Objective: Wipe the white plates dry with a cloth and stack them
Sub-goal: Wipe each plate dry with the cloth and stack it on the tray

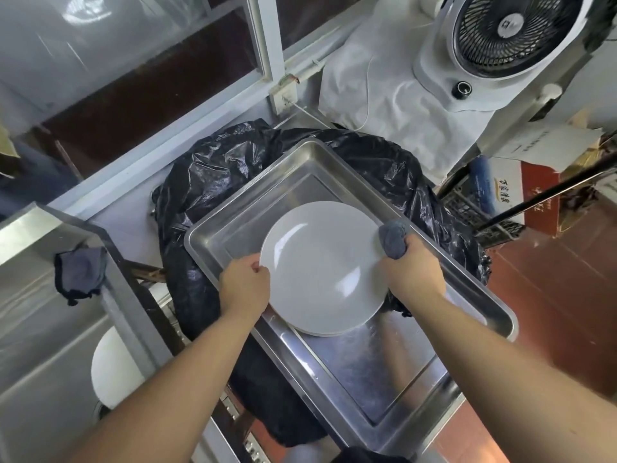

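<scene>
A white plate (320, 265) sits over a steel tray (367, 372), with the rim of another plate showing just beneath its near edge. My left hand (245, 287) pinches the plate's left rim. My right hand (412, 272) grips a bunched grey cloth (394, 238) against the plate's right rim. Another white plate (112, 369) lies in the steel sink (40, 329) at the left.
The tray rests on a bin lined with a black bag (213, 175). A dark cloth (80, 272) hangs on the sink's edge. A white fan (500, 38) stands at the back right, with boxes and a crate (534, 195) on the red floor.
</scene>
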`<state>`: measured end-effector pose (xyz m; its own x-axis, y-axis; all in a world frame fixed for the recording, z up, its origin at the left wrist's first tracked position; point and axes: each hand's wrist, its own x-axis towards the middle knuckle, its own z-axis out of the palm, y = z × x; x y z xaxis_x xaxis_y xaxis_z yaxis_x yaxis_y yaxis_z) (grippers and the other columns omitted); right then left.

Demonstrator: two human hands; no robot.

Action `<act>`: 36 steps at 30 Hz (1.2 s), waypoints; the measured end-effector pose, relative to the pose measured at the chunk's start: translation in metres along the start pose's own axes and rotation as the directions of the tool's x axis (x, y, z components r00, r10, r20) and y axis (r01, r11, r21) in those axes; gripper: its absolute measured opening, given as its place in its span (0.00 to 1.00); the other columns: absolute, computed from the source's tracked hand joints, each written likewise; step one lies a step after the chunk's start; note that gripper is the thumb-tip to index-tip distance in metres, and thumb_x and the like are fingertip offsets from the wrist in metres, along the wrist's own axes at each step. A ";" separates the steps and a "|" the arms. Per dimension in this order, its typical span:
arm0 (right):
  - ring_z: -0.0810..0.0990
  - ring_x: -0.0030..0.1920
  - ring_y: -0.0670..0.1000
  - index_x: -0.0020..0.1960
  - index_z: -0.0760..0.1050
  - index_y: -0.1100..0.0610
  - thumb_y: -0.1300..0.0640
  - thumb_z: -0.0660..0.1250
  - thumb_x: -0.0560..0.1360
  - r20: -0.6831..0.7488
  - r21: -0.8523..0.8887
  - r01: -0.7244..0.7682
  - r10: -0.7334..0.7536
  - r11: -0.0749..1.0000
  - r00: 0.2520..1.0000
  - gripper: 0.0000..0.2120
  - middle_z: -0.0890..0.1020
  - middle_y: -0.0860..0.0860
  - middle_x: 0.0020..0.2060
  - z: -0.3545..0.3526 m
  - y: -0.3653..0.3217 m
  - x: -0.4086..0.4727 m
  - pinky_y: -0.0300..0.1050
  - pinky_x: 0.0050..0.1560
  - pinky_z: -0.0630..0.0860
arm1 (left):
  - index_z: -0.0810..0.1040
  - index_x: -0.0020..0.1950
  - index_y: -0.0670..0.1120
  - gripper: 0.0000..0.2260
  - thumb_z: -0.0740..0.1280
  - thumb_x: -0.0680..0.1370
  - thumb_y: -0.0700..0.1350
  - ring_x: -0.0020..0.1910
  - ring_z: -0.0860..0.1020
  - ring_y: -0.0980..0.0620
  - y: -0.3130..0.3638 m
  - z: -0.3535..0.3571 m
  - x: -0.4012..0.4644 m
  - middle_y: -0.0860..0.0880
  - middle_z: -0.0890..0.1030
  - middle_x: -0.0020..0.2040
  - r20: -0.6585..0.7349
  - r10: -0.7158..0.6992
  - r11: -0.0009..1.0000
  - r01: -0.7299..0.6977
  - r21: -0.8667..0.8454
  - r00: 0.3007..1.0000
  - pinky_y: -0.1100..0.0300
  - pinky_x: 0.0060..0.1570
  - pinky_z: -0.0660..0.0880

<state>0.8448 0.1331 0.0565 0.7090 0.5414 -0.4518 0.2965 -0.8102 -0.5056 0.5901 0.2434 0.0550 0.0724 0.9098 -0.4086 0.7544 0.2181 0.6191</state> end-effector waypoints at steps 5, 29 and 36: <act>0.78 0.40 0.57 0.49 0.69 0.50 0.58 0.64 0.70 -0.014 -0.082 0.019 -0.020 0.996 1.000 0.09 0.79 0.53 0.43 0.005 -0.001 0.000 0.51 0.40 0.79 | 0.82 0.40 0.40 0.11 0.62 0.78 0.34 0.44 0.81 0.37 -0.005 0.000 0.000 0.41 0.82 0.47 0.003 -0.002 0.999 0.002 0.047 1.000 0.47 0.45 0.82; 0.83 0.36 0.56 0.52 0.72 0.48 0.43 0.63 0.75 -0.154 0.047 -0.027 0.034 0.999 0.987 0.11 0.82 0.52 0.39 -0.050 0.044 -0.027 0.53 0.38 0.81 | 0.82 0.51 0.49 0.08 0.63 0.80 0.41 0.48 0.81 0.42 -0.003 -0.008 -0.019 0.45 0.81 0.56 0.050 0.029 0.995 -0.034 0.097 0.998 0.47 0.48 0.83; 0.82 0.37 0.55 0.50 0.72 0.47 0.46 0.62 0.75 -0.101 0.047 0.103 -0.098 0.994 0.990 0.07 0.82 0.50 0.38 -0.065 0.043 -0.064 0.48 0.36 0.77 | 0.80 0.65 0.47 0.14 0.64 0.81 0.44 0.45 0.76 0.50 -0.006 -0.019 -0.066 0.47 0.78 0.66 -0.035 0.027 0.994 -0.023 0.106 0.999 0.55 0.45 0.74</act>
<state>0.8539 0.0492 0.1116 0.7379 0.5925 -0.3233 0.3374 -0.7386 -0.5836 0.5680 0.1889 0.0912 0.0695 0.9271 -0.3683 0.8177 0.1585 0.5534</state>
